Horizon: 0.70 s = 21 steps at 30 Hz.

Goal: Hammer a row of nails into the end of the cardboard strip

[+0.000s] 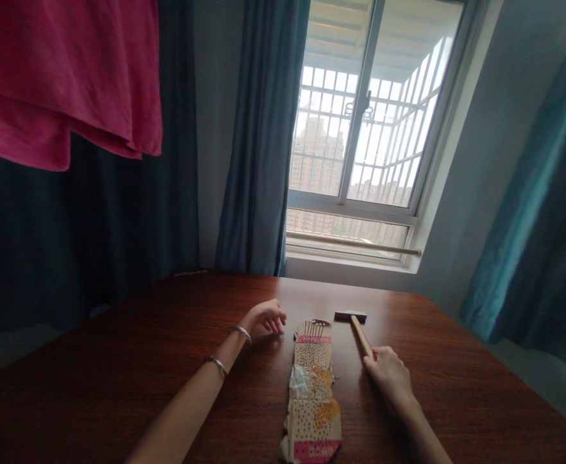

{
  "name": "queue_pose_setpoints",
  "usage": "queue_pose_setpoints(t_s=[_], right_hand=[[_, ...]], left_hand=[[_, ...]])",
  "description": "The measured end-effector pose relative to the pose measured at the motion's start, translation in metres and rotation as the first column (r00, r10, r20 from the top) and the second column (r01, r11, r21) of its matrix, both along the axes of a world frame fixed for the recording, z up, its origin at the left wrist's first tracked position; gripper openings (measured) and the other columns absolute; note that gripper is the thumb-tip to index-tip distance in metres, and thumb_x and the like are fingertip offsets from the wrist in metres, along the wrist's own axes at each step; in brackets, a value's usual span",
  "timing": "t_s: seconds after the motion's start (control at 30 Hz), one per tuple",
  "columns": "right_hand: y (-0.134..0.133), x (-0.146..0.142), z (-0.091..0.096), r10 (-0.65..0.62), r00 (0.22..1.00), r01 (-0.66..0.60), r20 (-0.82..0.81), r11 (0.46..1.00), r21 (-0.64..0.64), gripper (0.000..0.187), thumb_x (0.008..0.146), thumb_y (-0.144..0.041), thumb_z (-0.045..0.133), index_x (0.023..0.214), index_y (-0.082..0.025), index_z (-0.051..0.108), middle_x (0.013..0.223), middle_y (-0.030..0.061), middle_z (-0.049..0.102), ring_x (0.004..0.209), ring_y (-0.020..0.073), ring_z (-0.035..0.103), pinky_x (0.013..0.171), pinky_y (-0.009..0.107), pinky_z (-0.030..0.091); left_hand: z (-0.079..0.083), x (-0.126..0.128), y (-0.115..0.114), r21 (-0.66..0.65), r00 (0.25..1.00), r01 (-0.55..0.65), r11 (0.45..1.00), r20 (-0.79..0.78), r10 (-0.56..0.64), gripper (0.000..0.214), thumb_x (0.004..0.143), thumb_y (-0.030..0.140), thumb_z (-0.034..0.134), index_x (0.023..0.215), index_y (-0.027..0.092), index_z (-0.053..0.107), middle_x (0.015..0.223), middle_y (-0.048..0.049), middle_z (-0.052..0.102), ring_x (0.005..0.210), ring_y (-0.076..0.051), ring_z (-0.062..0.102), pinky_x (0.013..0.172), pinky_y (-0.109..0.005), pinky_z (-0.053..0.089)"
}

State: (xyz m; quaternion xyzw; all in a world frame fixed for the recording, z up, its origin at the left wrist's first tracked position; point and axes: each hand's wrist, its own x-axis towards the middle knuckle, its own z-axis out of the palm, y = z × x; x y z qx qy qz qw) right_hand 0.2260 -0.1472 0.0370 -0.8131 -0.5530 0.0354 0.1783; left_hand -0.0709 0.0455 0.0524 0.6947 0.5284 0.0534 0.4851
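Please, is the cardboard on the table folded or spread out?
Spread out: the cardboard lies on the table, its long dotted face upward. Whether anything is folded underneath, I cannot tell.

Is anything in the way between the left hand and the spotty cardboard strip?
No, nothing visible stands between the left hand and the spotty cardboard strip, just brown tabletop. The right hand and hammer are on the strip's other side.

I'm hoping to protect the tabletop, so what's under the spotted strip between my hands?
Beneath the spotted strip is the brown wooden-looking table, visible to its left and right. The surface directly underneath is covered, so any marks or flat objects there cannot be seen.
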Motion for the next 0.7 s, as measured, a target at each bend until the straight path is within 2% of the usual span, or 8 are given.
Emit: queue_pose_setpoints(t_s=[0.17,0.3,0.37,0.43,0.47,0.53,0.6,0.7], right_hand=[[-0.003,-0.005,-0.007,-0.007,0.987,0.019,0.163,0.997,-0.074,0.030,0.078,-0.031,0.041,0.086,-0.013,0.064,0.088,0.0159,0.061,0.087,0.0267,0.058,0.069,0.034,0.043],[-0.004,-0.012,-0.008,-0.013,0.981,0.007,0.193,0.999,0.032,0.027,0.076,-0.027,0.044,0.087,-0.010,0.062,0.091,0.0187,0.058,0.088,0.0295,0.056,0.071,0.036,0.043],[-0.001,-0.021,-0.007,0.041,0.996,-0.050,0.075,0.990,0.133,0.027,0.076,-0.024,0.044,0.092,-0.010,0.060,0.089,0.0169,0.058,0.086,0.0271,0.056,0.073,0.035,0.042],[0.004,-0.034,-0.005,0.144,0.963,-0.103,-0.229,0.978,0.182,0.031,0.075,-0.021,0.044,0.102,-0.011,0.056,0.081,0.0110,0.059,0.077,0.0217,0.058,0.072,0.032,0.043],[0.008,-0.042,-0.005,0.172,0.884,-0.109,-0.434,0.980,0.165,0.036,0.073,-0.020,0.047,0.107,-0.011,0.053,0.076,0.0079,0.059,0.072,0.0196,0.059,0.069,0.030,0.044],[0.015,-0.057,-0.003,0.126,0.600,-0.062,-0.790,0.992,0.111,0.052,0.068,-0.020,0.052,0.118,-0.011,0.043,0.072,0.0038,0.058,0.063,0.0163,0.060,0.063,0.028,0.047],[0.019,-0.068,-0.001,0.101,0.344,-0.017,-0.933,0.995,0.102,0.066,0.064,-0.018,0.057,0.125,-0.009,0.033,0.070,0.0027,0.059,0.059,0.0144,0.060,0.060,0.026,0.048],[0.022,-0.076,0.001,0.093,0.190,0.028,-0.977,0.995,0.100,0.076,0.061,-0.015,0.058,0.129,-0.007,0.024,0.065,0.0017,0.060,0.058,0.0145,0.061,0.059,0.024,0.049]], left_hand=[[-0.007,0.020,-0.019,-0.074,0.998,0.049,0.996,0.037,-0.047,0.013,0.062,0.024,0.052,0.060,0.011,0.053,0.055,-0.0115,0.064,0.047,-0.019,0.059,0.046,-0.027,0.045],[-0.008,0.028,-0.033,-0.061,0.997,0.022,0.998,0.076,-0.018,0.013,0.063,0.025,0.054,0.063,0.013,0.050,0.051,-0.0100,0.062,0.046,-0.019,0.058,0.047,-0.030,0.045],[-0.010,0.029,-0.036,-0.047,0.995,0.015,0.999,0.104,-0.010,0.014,0.063,0.026,0.055,0.064,0.013,0.050,0.049,-0.0090,0.061,0.047,-0.020,0.058,0.048,-0.031,0.046],[-0.012,0.028,-0.037,-0.051,0.991,0.023,0.998,0.136,-0.016,0.015,0.063,0.028,0.056,0.065,0.013,0.052,0.049,-0.0090,0.061,0.050,-0.022,0.059,0.050,-0.032,0.046],[-0.013,0.027,-0.037,-0.057,0.989,0.027,0.998,0.149,-0.019,0.015,0.063,0.028,0.056,0.064,0.014,0.052,0.050,-0.0092,0.061,0.051,-0.022,0.060,0.051,-0.032,0.046],[-0.014,0.026,-0.037,-0.081,0.987,0.035,0.996,0.156,-0.022,0.015,0.063,0.028,0.055,0.063,0.013,0.052,0.052,-0.0098,0.062,0.051,-0.022,0.060,0.051,-0.033,0.046],[-0.015,0.025,-0.037,-0.112,0.984,0.051,0.992,0.175,-0.030,0.014,0.064,0.027,0.054,0.062,0.013,0.052,0.054,-0.0101,0.062,0.050,-0.022,0.059,0.051,-0.033,0.046],[-0.016,0.024,-0.038,-0.140,0.976,0.054,0.989,0.217,-0.023,0.015,0.065,0.027,0.051,0.065,0.012,0.052,0.055,-0.0085,0.061,0.050,-0.021,0.060,0.051,-0.032,0.047]])
